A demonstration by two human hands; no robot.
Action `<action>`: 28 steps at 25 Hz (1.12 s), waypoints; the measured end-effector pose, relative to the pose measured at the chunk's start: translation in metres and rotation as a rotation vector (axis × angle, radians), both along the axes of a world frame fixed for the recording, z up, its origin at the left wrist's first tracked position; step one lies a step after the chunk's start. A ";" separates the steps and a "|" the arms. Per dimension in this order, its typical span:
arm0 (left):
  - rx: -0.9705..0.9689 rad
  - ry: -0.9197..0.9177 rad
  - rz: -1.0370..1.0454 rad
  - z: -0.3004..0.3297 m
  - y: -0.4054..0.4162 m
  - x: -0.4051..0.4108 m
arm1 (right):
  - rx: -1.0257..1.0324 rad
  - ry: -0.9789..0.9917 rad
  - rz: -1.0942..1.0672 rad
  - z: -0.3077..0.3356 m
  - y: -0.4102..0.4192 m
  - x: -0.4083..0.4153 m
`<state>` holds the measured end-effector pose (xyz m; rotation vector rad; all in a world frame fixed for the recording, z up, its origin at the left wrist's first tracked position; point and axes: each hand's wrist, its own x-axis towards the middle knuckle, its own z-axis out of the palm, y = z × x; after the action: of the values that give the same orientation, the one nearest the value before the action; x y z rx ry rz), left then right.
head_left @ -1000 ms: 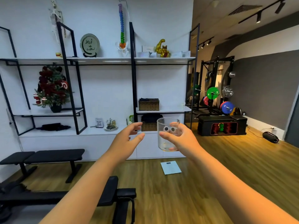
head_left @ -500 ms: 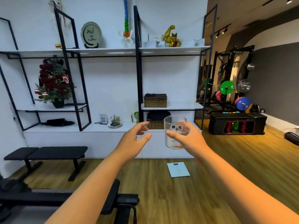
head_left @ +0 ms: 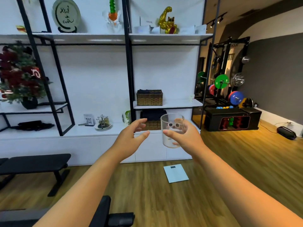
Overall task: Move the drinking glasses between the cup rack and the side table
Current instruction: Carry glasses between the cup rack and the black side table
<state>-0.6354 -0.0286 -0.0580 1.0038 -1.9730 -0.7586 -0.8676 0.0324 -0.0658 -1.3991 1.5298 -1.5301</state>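
A clear drinking glass (head_left: 170, 122) with a small cartoon print is held upright in front of me, my right hand (head_left: 186, 138) wrapped around its right side. To its left my left hand (head_left: 131, 140) hovers with fingers spread, holding nothing and not touching the glass. On the white counter (head_left: 73, 131) at the back stands a small wire cup rack (head_left: 102, 122) on a plate, with what looks like a glass hanging on it; it is too small to tell more.
Black-framed white shelves (head_left: 164, 104) hold wicker baskets (head_left: 149, 97). A black bench (head_left: 35, 163) stands at left and another padded bench (head_left: 105, 213) right below me. A pale scale (head_left: 176, 173) lies on the wood floor. Weight plates (head_left: 221, 81) and a black box (head_left: 232, 119) fill the right.
The view has come closer to the shelving unit and counter. Both hands keep the same pose, the right one still carrying the glass.
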 end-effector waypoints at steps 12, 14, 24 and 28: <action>-0.017 0.005 0.091 -0.007 -0.186 -0.078 | -0.021 0.018 0.118 -0.006 -0.202 -0.073; -0.006 0.011 0.123 -0.005 -0.213 -0.095 | -0.018 0.027 0.156 -0.007 -0.236 -0.092; 0.047 0.078 0.265 -0.022 -0.339 -0.163 | 0.016 -0.018 0.309 -0.020 -0.393 -0.179; 0.063 0.079 0.289 -0.028 -0.391 -0.166 | 0.022 -0.023 0.317 -0.026 -0.451 -0.187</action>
<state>-0.8010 -0.4199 -0.0859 1.2452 -1.6978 -0.6898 -1.0545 -0.4188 -0.0917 -1.5221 1.2369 -1.3266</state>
